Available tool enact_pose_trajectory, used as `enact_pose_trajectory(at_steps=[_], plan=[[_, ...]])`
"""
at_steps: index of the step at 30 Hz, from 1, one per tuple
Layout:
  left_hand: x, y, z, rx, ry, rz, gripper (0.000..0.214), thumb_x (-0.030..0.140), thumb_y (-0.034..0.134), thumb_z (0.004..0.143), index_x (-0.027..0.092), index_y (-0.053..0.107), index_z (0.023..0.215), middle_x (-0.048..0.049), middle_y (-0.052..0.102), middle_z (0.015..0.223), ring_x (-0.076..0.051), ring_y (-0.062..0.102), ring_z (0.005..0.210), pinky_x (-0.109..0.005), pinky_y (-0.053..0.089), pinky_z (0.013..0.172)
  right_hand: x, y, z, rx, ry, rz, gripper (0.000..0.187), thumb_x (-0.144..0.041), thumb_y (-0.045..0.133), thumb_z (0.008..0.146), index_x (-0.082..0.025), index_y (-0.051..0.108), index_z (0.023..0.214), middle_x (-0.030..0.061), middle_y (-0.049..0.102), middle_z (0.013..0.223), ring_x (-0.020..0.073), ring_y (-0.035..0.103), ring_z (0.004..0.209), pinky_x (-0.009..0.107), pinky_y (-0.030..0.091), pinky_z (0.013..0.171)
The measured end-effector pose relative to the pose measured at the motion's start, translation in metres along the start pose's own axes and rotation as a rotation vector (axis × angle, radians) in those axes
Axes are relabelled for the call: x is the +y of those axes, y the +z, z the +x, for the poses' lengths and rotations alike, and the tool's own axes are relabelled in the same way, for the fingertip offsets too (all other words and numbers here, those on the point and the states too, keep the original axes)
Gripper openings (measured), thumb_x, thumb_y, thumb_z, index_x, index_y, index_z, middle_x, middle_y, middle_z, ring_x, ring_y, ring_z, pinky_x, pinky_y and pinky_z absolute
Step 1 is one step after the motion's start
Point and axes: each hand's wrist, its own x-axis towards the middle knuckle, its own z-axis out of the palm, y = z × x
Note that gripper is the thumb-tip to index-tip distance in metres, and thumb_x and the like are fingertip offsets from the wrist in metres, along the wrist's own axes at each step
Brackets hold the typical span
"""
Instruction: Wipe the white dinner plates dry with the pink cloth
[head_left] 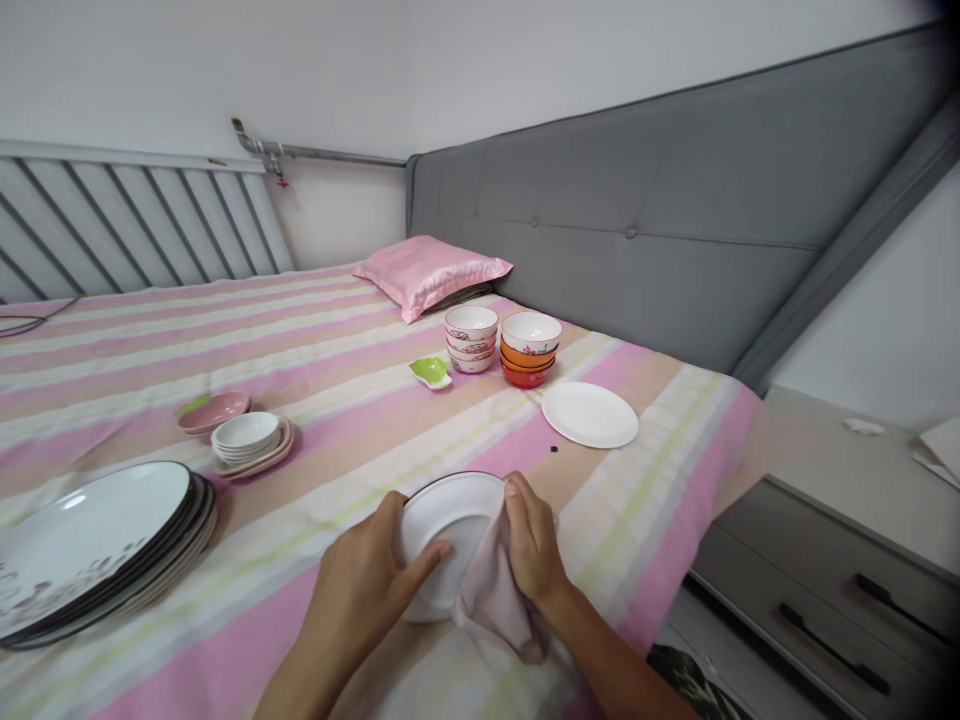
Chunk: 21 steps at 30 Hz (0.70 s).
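A white plate (442,505) with a thin dark rim is held tilted just above the striped bedsheet, its ringed face toward me. My left hand (375,555) grips its left edge, the thumb lying across the face and the other fingers hidden behind. At the plate's right side, my right hand (534,540) is closed around a pale pink cloth (491,590) and presses it against the rim. The cloth's loose end hangs over the lower right of the plate. Beyond my right hand, another white plate (590,414) lies flat on the sheet.
Large plates (112,530) are stacked at left. Near them sit small white bowls (246,432) on pink dishes and a pink dish (214,411). Farther back stand white bowls (472,340), orange and red bowls (529,360), a green leaf-shaped dish (430,372) and a pink pillow (435,270). A nightstand (825,570) is at right.
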Motion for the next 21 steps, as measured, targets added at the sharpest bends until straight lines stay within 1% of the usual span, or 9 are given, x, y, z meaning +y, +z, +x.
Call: enact_pose_trajectory(at_steps=[4, 7, 9, 11, 13, 14, 16, 18, 21], plan=[[0.001, -0.003, 0.001, 0.018, -0.018, 0.035, 0.04, 0.06, 0.044, 0.08, 0.021, 0.046, 0.091, -0.0033, 0.063, 0.071, -0.027, 0.061, 0.067, -0.03, 0.035, 0.057, 0.0, 0.005, -0.004, 0.042, 0.019, -0.034, 0.028, -0.031, 0.026, 0.094, -0.022, 0.034, 0.07, -0.0051, 0.038, 0.06, 0.0122, 0.04, 0.056, 0.024, 0.029, 0.056], [0.001, -0.005, -0.001, 0.039, 0.008, 0.0, 0.04, 0.06, 0.046, 0.079, 0.021, 0.047, 0.088, -0.0013, 0.061, 0.066, -0.024, 0.06, 0.063, -0.028, 0.035, 0.056, -0.007, 0.005, -0.006, 0.144, 0.003, -0.078, 0.027, -0.029, 0.026, 0.094, -0.022, 0.035, 0.069, -0.0051, 0.037, 0.057, 0.012, 0.039, 0.052, 0.024, 0.028, 0.053], [0.002, -0.004, -0.003, 0.064, 0.022, -0.016, 0.04, 0.06, 0.048, 0.078, 0.021, 0.048, 0.086, -0.0005, 0.06, 0.063, -0.023, 0.059, 0.061, -0.028, 0.035, 0.055, -0.014, 0.0, -0.005, 0.21, -0.062, -0.106, 0.027, -0.027, 0.026, 0.093, -0.022, 0.036, 0.069, -0.0047, 0.038, 0.057, 0.0121, 0.039, 0.05, 0.025, 0.028, 0.052], [0.003, -0.003, -0.006, 0.074, 0.033, -0.022, 0.039, 0.059, 0.051, 0.076, 0.021, 0.05, 0.082, -0.0007, 0.06, 0.062, -0.022, 0.059, 0.06, -0.028, 0.036, 0.055, -0.023, -0.009, -0.003, 0.237, -0.183, -0.166, 0.023, -0.023, 0.028, 0.092, -0.021, 0.04, 0.072, -0.0039, 0.04, 0.058, 0.0122, 0.04, 0.05, 0.025, 0.029, 0.052], [0.004, 0.0, -0.007, 0.055, 0.047, -0.036, 0.035, 0.055, 0.055, 0.075, 0.021, 0.053, 0.084, -0.0008, 0.062, 0.064, -0.023, 0.06, 0.061, -0.028, 0.037, 0.056, -0.033, -0.019, 0.0, 0.23, -0.352, -0.272, 0.018, -0.019, 0.032, 0.09, -0.02, 0.043, 0.075, -0.0022, 0.045, 0.061, 0.0126, 0.044, 0.053, 0.026, 0.03, 0.054], [0.006, 0.001, -0.008, 0.034, 0.053, -0.045, 0.032, 0.051, 0.057, 0.075, 0.022, 0.054, 0.086, -0.0006, 0.063, 0.065, -0.023, 0.061, 0.063, -0.028, 0.037, 0.056, -0.038, -0.023, 0.001, 0.207, -0.433, -0.323, 0.017, -0.017, 0.034, 0.089, -0.02, 0.044, 0.075, -0.0013, 0.046, 0.062, 0.0129, 0.045, 0.055, 0.026, 0.03, 0.055], [0.008, 0.004, -0.008, -0.003, 0.057, -0.067, 0.026, 0.042, 0.059, 0.074, 0.023, 0.055, 0.092, -0.0002, 0.066, 0.07, -0.023, 0.062, 0.066, -0.029, 0.039, 0.058, -0.045, -0.027, 0.003, 0.148, -0.535, -0.418, 0.018, -0.016, 0.038, 0.088, -0.02, 0.044, 0.072, -0.0007, 0.046, 0.06, 0.0135, 0.044, 0.055, 0.027, 0.029, 0.055], [0.01, 0.007, -0.008, -0.01, 0.072, -0.105, 0.027, 0.036, 0.061, 0.074, 0.024, 0.054, 0.097, -0.0004, 0.068, 0.078, -0.024, 0.063, 0.071, -0.029, 0.041, 0.061, -0.05, -0.026, 0.004, 0.093, -0.569, -0.492, 0.019, -0.018, 0.04, 0.088, -0.021, 0.044, 0.069, 0.0, 0.046, 0.059, 0.0145, 0.043, 0.056, 0.029, 0.027, 0.056], [0.01, 0.008, -0.008, 0.061, 0.174, -0.222, 0.032, 0.039, 0.061, 0.076, 0.025, 0.051, 0.102, -0.001, 0.067, 0.094, -0.022, 0.063, 0.082, -0.029, 0.046, 0.068, -0.053, -0.018, 0.004, 0.047, -0.573, -0.539, 0.021, -0.024, 0.039, 0.09, -0.02, 0.046, 0.071, 0.002, 0.049, 0.062, 0.0164, 0.044, 0.06, 0.03, 0.027, 0.058]])
